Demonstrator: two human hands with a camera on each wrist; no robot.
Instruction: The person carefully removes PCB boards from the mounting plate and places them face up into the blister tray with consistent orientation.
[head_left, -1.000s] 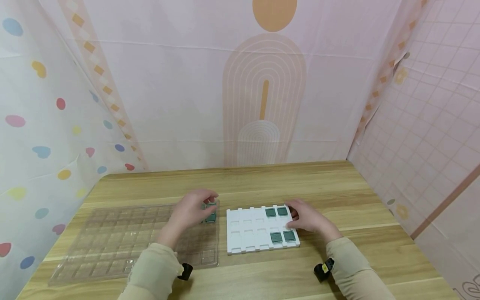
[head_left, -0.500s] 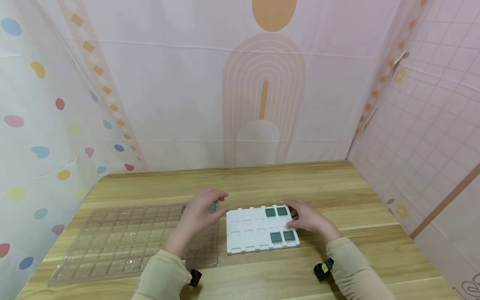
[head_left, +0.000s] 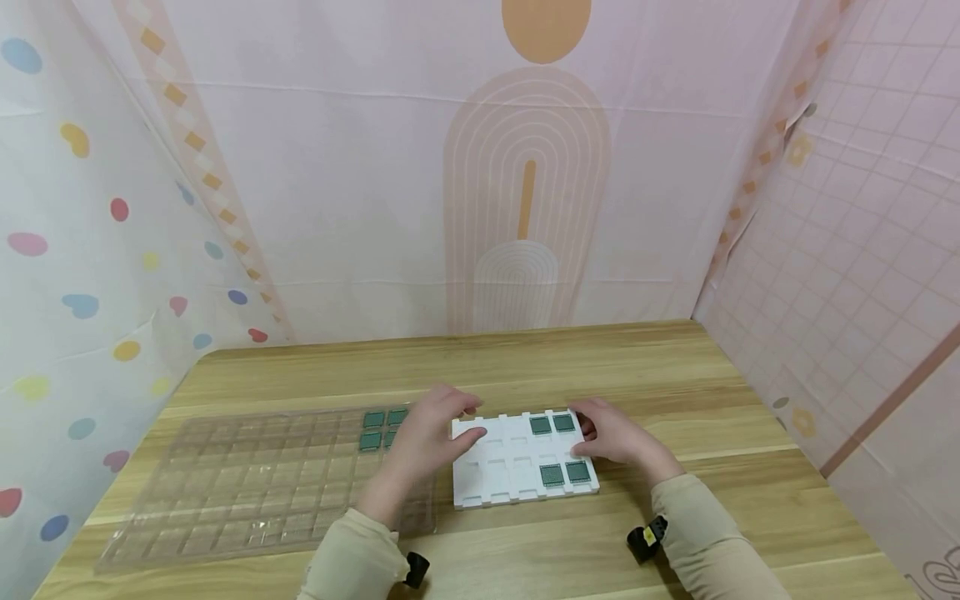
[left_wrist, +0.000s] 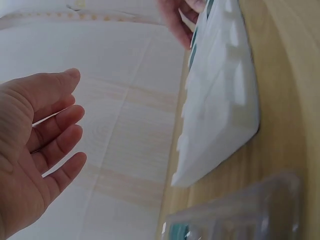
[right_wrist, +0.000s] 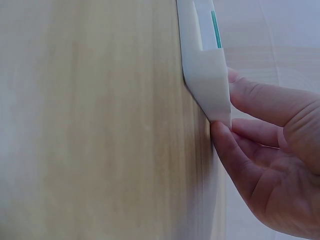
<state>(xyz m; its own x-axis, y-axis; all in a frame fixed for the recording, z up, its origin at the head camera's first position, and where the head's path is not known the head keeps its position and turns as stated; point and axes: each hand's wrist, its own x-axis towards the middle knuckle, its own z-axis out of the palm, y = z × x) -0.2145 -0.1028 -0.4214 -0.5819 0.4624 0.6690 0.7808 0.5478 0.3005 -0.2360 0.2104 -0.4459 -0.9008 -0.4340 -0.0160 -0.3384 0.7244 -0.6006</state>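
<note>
My left hand hovers over the left end of a white slotted tray, thumb and fingers apart. In the left wrist view, the left hand has loosely bent fingers and nothing visible between them; the index finger is mostly hidden behind the thumb. With my right hand I grip the tray's right end. The right wrist view has the thumb on the tray's upper side and a fingertip at its lower edge. Small green circuit boards lie in the tray's right-hand slots, two at the back and two in front.
Left of the white tray lies a large clear plastic tray with many compartments. Several green circuit boards sit in its back right part, some partly covered by my left hand. Both trays rest on a wooden table with patterned cloth behind.
My left hand has moved right, from the clear tray's back right corner to above the white tray's left end, uncovering green boards behind it. The right hand keeps its grip in place.
</note>
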